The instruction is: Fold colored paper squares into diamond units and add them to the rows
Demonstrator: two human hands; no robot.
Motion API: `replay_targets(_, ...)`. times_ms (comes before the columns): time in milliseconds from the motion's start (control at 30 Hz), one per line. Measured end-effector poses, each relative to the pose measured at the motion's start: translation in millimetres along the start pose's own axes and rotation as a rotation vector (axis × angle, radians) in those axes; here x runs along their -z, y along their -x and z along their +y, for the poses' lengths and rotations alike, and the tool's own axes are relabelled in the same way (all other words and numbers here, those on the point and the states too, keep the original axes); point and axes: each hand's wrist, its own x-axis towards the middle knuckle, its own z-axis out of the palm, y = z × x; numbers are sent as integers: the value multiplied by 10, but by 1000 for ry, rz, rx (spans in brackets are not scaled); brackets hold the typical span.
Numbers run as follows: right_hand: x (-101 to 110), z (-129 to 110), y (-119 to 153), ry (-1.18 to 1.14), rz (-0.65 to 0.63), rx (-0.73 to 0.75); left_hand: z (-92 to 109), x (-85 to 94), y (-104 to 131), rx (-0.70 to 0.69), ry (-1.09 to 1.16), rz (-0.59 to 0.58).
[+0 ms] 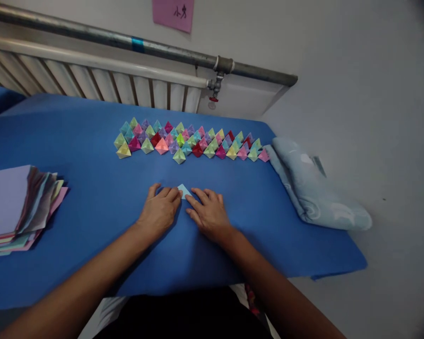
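A small light-blue folded paper (184,190) lies flat on the blue-covered surface, with its peak pointing away from me. My left hand (159,207) holds its left side down, fingers bent and close together. From the right, my right hand (209,209) rests its fingertips on the paper's lower right edge, with the fingers spread and the palm down. Parts of the paper's lower edge are hidden by the fingers. Beyond my hands stand several rows of folded paper pyramids (179,156) in green, pink, red, yellow, blue and purple.
On the left lies a thick stack of coloured paper sheets (7,200). A folded pale-blue blanket (304,188) sits at the right edge of the blue cover (92,188). Behind are a white radiator (102,84), a metal pipe (92,41) and a valve (216,87) along the wall.
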Motion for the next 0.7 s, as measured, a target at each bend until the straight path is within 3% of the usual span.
replay_targets(333, 69, 28, 189, 6, 46, -65, 28, -13, 5, 43, 5, -13)
replay_targets(467, 86, -69, 53, -101, 132, -83, 40, -17, 3, 55, 21, -19)
replay_targets(600, 104, -125, -240, -183, 18, 79, 43, -44, -1, 78, 25, 12)
replay_targets(700, 109, -85, -365, -177, -85, 85, 51, -45, 2, 61, -15, 18)
